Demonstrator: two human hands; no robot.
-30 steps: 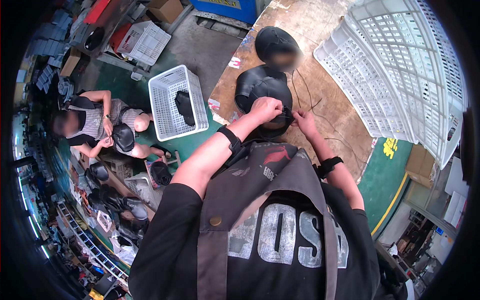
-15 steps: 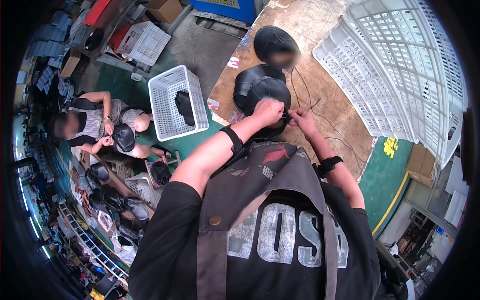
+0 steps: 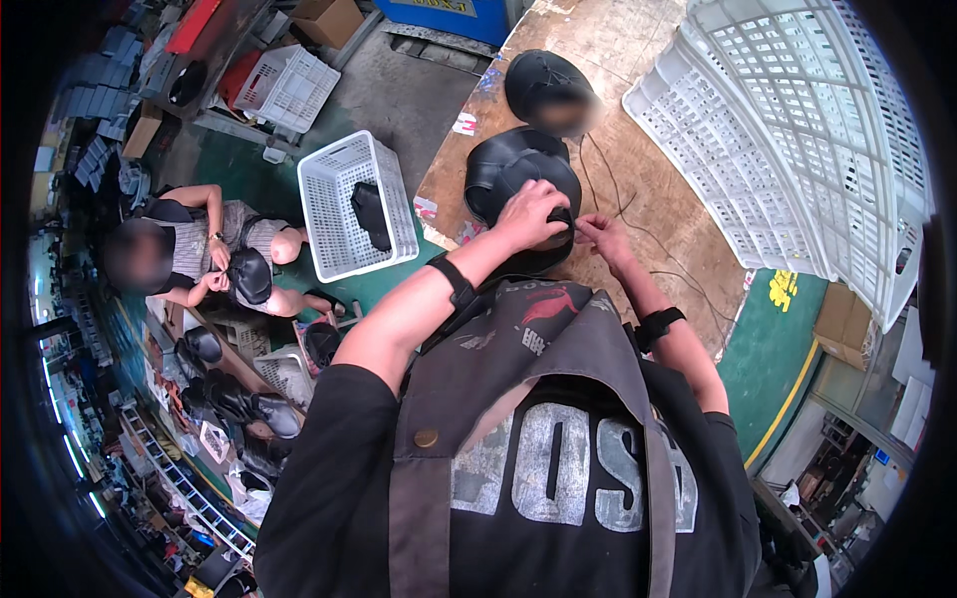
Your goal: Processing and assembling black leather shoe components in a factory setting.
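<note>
A rounded black leather piece, seemingly a shoe upper [image 3: 513, 187], lies at the near edge of the wooden table. My left hand [image 3: 533, 215] is closed over its right part, fingers bent around the edge, where a dark fold shows. Close on its right, my right hand [image 3: 604, 239] has thumb and forefinger pinched together by that edge. A thin dark cord seems to be between them, though its end is too small to make out. Farther back rests a second black leather piece [image 3: 543, 85] with a cord across its top.
Loose dark cord [image 3: 670, 237] trails over the wooden table [image 3: 638, 40]. Large white plastic crates [image 3: 688, 149] stand at the right. Left of the table, a white crate [image 3: 407, 234] holds black pieces. A seated co-worker [image 3: 189, 239] handles another black piece [image 3: 249, 276].
My left hand has shifted slightly up and rolled its fingers over the piece's edge, turning that edge up. The right hand stays almost in place, still pinched.
</note>
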